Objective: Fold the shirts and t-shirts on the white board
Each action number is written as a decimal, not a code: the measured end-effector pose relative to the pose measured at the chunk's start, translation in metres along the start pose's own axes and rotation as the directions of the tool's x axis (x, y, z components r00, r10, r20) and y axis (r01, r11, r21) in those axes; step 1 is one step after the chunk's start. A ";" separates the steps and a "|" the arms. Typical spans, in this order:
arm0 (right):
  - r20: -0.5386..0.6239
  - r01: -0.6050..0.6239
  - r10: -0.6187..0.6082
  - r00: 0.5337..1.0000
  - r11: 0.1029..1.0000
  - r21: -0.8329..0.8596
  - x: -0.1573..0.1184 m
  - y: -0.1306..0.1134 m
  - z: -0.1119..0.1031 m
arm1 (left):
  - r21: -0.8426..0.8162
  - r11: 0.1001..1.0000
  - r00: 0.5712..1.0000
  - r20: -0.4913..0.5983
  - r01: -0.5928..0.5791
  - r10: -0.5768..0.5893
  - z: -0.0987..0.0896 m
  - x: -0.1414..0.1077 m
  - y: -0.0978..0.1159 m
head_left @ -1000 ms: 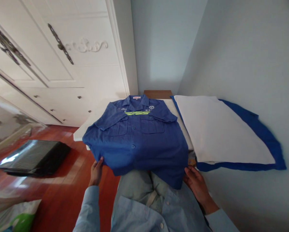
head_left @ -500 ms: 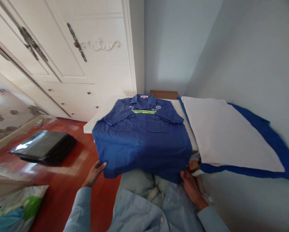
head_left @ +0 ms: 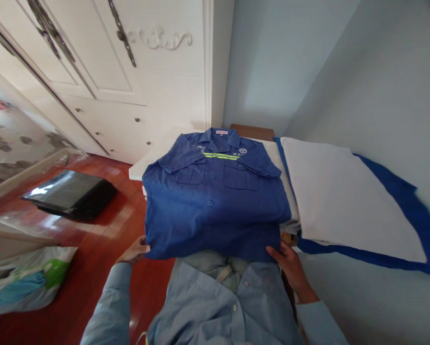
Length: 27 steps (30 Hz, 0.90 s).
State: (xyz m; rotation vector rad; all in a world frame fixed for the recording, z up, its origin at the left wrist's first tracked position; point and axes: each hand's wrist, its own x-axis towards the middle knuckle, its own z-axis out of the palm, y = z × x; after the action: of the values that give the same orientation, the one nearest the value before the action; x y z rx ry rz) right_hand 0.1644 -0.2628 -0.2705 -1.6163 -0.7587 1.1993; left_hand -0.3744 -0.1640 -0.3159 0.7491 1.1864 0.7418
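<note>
A blue short-sleeved work shirt [head_left: 215, 211] lies front side up on a white table, collar away from me. It has buttons, two chest pockets and a yellow-green reflective stripe. Its sleeves are folded inward over the chest. My left hand [head_left: 134, 250] pinches the near left corner of the hem, which hangs past the table's front edge. At the near right corner, my right hand [head_left: 288, 263] grips the hem between thumb and fingers. The lower part of the shirt is held out above my lap.
To the right lies a white cloth [head_left: 347, 196] over blue fabric, next to the wall. A white wardrobe [head_left: 172, 91] stands behind the table [head_left: 139, 168]. On the red floor at left are a black wrapped package [head_left: 73, 194] and a printed plastic bag [head_left: 31, 280].
Both hands keep hold of the hem, which now looks straighter and more level between them. My right hand has turned slightly. The view has shifted a little downward and left.
</note>
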 end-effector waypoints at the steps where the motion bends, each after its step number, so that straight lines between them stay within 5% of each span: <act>1: -0.022 0.006 -0.005 1.000 0.999 0.052 -0.003 -0.006 0.001 | 0.012 1.000 1.000 0.011 -0.014 0.014 -0.001 -0.003 0.007; 9: -0.122 0.041 -0.017 0.992 0.981 0.192 -0.018 -0.046 0.011 | 0.051 0.990 0.978 0.170 -0.130 0.120 0.018 -0.024 0.054; 16: -0.168 0.067 -0.044 0.985 0.989 0.134 -0.032 -0.045 0.015 | 0.049 0.974 0.950 0.237 -0.222 0.205 0.014 -0.048 0.069; 21: -0.076 0.107 -0.104 0.992 0.994 0.037 -0.041 -0.048 0.006 | 0.124 0.948 0.956 0.045 -0.294 0.291 0.029 -0.072 0.099; 27: 0.025 0.192 -0.191 0.981 0.963 -0.191 -0.038 -0.068 -0.007 | 0.329 0.898 0.903 -0.214 -0.293 0.373 0.053 -0.080 0.127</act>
State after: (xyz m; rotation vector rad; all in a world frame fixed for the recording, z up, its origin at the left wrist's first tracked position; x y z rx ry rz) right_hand 0.1626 -0.2746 -0.1927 -1.6527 -1.0374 1.0177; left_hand -0.3535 -0.1665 -0.1579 1.1460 1.4545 0.9952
